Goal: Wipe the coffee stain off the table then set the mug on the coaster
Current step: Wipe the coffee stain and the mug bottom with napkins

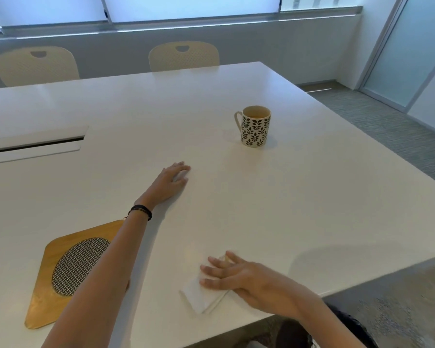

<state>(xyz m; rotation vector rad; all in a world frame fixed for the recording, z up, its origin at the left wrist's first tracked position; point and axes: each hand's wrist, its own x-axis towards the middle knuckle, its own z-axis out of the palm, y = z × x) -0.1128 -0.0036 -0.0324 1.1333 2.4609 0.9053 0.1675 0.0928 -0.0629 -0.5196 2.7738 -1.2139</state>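
A folded white napkin lay flat on the white bench near its close edge, pinned under the right hand. That hand was spread open, palm down, fingers splayed across the napkin's far half, pressing rather than gripping. No stain could be made out on the bench around it; the surface there looked uniformly pale.

The mug, white with a dark leaf print, stood upright well beyond both hands, ahead and to the right of the left hand, its handle turned to the left. Some brownish liquid showed inside. It sat directly on the bench, not on the coaster.

The left hand reached far forward, palm down and resting on the bench, fingers loosely curled over something small and white; whether it held that thing could not be told. A dark band circled its wrist.

The coaster, a wooden board with rounded corners and a woven metal oval at its centre, lay to the left of the left forearm, partly hidden beneath it, well apart from the mug.

Past the left hand, a cable slot was cut into the bench, and two pale chairs stood at the far side.
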